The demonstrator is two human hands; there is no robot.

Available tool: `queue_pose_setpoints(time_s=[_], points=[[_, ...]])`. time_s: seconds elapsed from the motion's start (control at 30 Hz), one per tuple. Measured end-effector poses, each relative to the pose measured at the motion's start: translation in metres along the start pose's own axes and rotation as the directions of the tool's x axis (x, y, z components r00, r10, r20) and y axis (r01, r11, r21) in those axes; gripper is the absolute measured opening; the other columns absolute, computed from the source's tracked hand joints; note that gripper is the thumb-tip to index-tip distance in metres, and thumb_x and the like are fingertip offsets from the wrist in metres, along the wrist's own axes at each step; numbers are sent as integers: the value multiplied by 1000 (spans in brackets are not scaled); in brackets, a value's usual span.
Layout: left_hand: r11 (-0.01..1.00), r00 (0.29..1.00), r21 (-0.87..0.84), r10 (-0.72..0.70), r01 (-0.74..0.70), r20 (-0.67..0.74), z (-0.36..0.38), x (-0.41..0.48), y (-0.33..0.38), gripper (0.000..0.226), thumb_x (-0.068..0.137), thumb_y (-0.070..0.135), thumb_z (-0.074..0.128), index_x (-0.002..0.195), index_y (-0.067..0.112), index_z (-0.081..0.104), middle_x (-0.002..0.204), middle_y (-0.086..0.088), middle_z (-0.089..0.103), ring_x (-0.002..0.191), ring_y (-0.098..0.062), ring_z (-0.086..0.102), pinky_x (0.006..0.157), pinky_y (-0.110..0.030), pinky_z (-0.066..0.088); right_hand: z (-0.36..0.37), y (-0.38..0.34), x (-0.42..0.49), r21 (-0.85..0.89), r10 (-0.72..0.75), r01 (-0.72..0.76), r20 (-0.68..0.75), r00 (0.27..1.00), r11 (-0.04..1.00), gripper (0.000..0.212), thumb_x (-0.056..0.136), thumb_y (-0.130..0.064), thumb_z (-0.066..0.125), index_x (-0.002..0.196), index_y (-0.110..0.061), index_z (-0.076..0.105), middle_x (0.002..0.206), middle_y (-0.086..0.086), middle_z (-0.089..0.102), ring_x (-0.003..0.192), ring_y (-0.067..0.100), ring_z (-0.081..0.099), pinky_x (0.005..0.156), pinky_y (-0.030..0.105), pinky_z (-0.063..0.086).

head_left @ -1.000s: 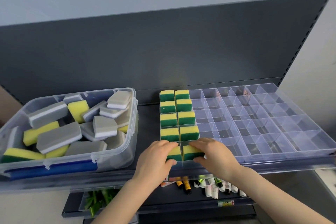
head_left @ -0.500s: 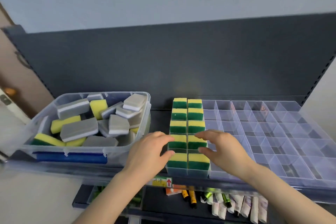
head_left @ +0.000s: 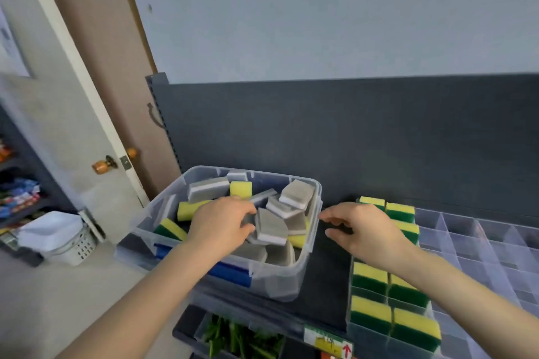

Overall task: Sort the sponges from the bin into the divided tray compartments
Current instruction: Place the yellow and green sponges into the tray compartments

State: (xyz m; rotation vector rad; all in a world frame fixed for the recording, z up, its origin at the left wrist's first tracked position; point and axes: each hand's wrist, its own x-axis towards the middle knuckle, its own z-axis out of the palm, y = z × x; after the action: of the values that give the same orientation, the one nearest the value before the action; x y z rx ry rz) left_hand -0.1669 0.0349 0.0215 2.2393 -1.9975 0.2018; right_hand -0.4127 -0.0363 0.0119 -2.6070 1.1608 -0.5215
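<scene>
Nearest, low on the right: yellow-and-green sponges point(head_left: 393, 320) packed on edge in the two left columns of the clear tray point(head_left: 481, 248). Just left of it, across a strip of dark shelf point(head_left: 326, 271), the clear bin point(head_left: 291, 280), heaped with grey sponges point(head_left: 297, 194) and a few yellow sponges point(head_left: 240, 189). Down inside the bin, the left hand point(head_left: 221, 227), fingers curled, pinching the edge of a tilted grey sponge point(head_left: 272, 227) that stands up off the heap. Over the shelf between bin and tray, the right hand point(head_left: 367, 230), hovering, fingers loosely spread, holding nothing. Behind that hand, more yellow-and-green sponges at the tray's far end. Beyond everything, a dark back panel point(head_left: 350, 140), then pale wall.
</scene>
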Motion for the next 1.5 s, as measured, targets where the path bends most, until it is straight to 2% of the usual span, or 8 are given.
queue_pose_setpoints(time_s=[0.37, 0.47, 0.67, 0.87, 1.0, 1.2, 1.3, 1.5], points=[[998, 998, -14, -64, 64, -1, 5, 53, -166, 34, 87, 43, 62, 121, 36, 61, 108, 15, 62, 93, -9, 60, 73, -29, 53, 57, -63, 112, -12, 30, -30, 60, 998, 999, 29, 87, -26, 59, 116, -28, 63, 108, -13, 67, 99, 9, 62, 83, 22, 48], [997, 999, -59, -39, 41, 29, 12, 70, -200, 34, 87, 41, 62, 120, 34, 62, 108, 14, 61, 95, -9, 59, 74, -30, 52, 75, -80, 139, -17, 41, -40, 60, 997, 999, 29, 85, -22, 59, 113, -27, 65, 93, -19, 63, 94, 11, 62, 75, 18, 43], [967, 988, -249, 84, -49, 131, 23, 87, -237, 35, 83, 40, 69, 117, 39, 62, 106, 20, 61, 94, 2, 58, 78, -27, 52, 113, -99, 175, -23, 121, -120, 65, 991, 993, 31, 85, -28, 59, 115, -31, 63, 110, -11, 68, 97, 8, 62, 81, 19, 46], [923, 785, -360, 324, -138, 528, 38, 88, -247, 56, 69, 53, 77, 121, 42, 57, 106, 25, 61, 92, 5, 59, 80, -27, 56, 137, -112, 192, -10, 137, -137, 148, 979, 990, 34, 85, -27, 58, 119, -31, 60, 109, -7, 67, 98, 11, 60, 85, 26, 48], [919, 696, -367, 357, -143, 623, 42, 91, -250, 56, 72, 40, 79, 124, 37, 58, 109, 20, 64, 92, 1, 63, 79, -28, 57, 142, -115, 196, 42, 128, -135, 134, 983, 990, 31, 84, -27, 60, 115, -30, 63, 107, -9, 68, 95, 10, 62, 86, 29, 50], [940, 677, -150, 325, -305, 661, 42, 81, -244, 56, 73, 30, 71, 127, 38, 56, 103, 21, 68, 84, 1, 60, 68, -19, 51, 141, -114, 197, 189, 144, -164, 115, 983, 968, 25, 85, -20, 62, 108, -26, 67, 100, -12, 68, 91, 6, 61, 84, 27, 51], [945, 702, -123, 310, -304, 641, 40, 86, -244, 47, 77, 18, 65, 120, 37, 62, 78, 21, 67, 65, 3, 54, 56, -14, 40, 142, -116, 197, 239, 132, -159, 122, 984, 958, 25, 86, -18, 62, 109, -24, 67, 100, -13, 67, 89, 2, 60, 83, 18, 50], [879, 833, -477, 268, -5, 484, 23, 99, -276, 33, 77, 7, 62, 95, 32, 73, 75, 14, 73, 73, -10, 69, 74, -31, 59, 143, -116, 198, 327, 120, -141, 85, 989, 934, 27, 85, -19, 65, 111, -24, 66, 101, -15, 66, 91, 0, 61, 84, 15, 48]])
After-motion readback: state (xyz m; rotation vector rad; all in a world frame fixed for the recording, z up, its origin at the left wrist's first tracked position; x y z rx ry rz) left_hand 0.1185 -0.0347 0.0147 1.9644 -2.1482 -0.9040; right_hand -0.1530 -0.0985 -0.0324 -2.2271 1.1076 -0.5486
